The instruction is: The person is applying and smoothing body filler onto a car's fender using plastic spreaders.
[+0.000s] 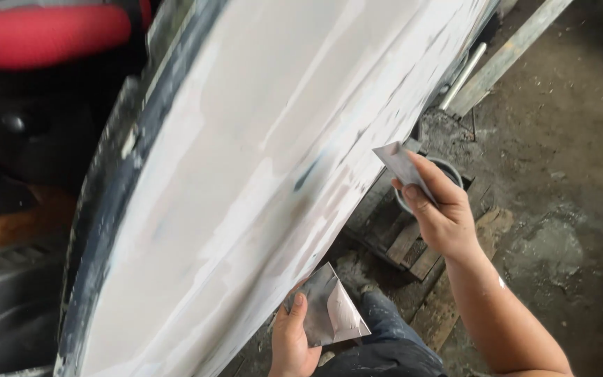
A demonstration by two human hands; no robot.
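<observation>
My right hand point(444, 220) pinches a small grey putty spreader point(400, 163), its edge touching the filler-coated white car body panel point(259, 174) that slants across my view; my left hand point(293, 342), lower down, grips a square metal mixing plate point(329, 311) smeared with pale filler, held just beside the panel's lower edge, above a wooden pallet point(413, 244) on the dirty concrete floor point(560, 139)

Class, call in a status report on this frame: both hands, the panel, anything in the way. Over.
Right hand grips a small spreader, blade at the white-filled panel edge. Left hand holds a metal board carrying white filler. Nothing between spreader and panel.
</observation>
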